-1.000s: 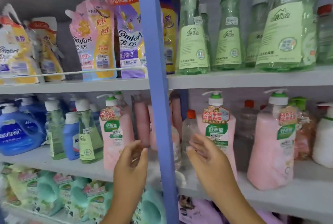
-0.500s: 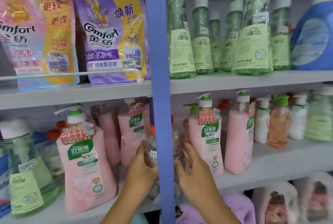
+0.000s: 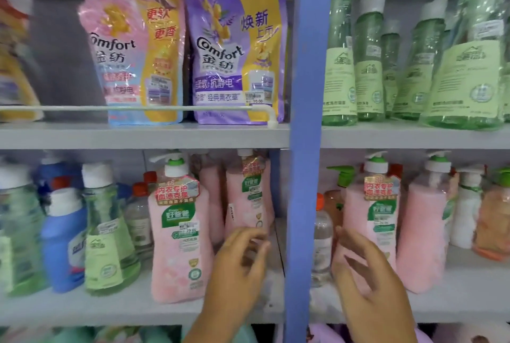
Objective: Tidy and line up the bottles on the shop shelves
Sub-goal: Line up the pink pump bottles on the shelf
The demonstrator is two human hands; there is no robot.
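Both hands are up at the middle shelf [image 3: 138, 312], one on each side of the blue upright post [image 3: 306, 149]. The left hand [image 3: 240, 265] hovers with its fingers loosely spread and holding nothing, just in front of a pink pump bottle [image 3: 248, 196] that stands far back beside the post. A bigger pink pump bottle with a green collar [image 3: 179, 235] stands nearer the shelf edge, just left of that hand. The right hand [image 3: 367, 271] is likewise loose and empty, fingers apart, close before another pink pump bottle [image 3: 372, 221]; whether it touches the bottle I cannot tell (the picture is blurred there). A small clear bottle with an orange cap [image 3: 321, 235] stands between the post and that hand. Further left are a green bottle [image 3: 107, 238] and a blue bottle [image 3: 64, 243], side by side. On the shelf above, two refill pouches [image 3: 138, 50] lean behind a white rail [image 3: 132, 108], and tall green bottles [image 3: 369, 58] crowd the right bay.
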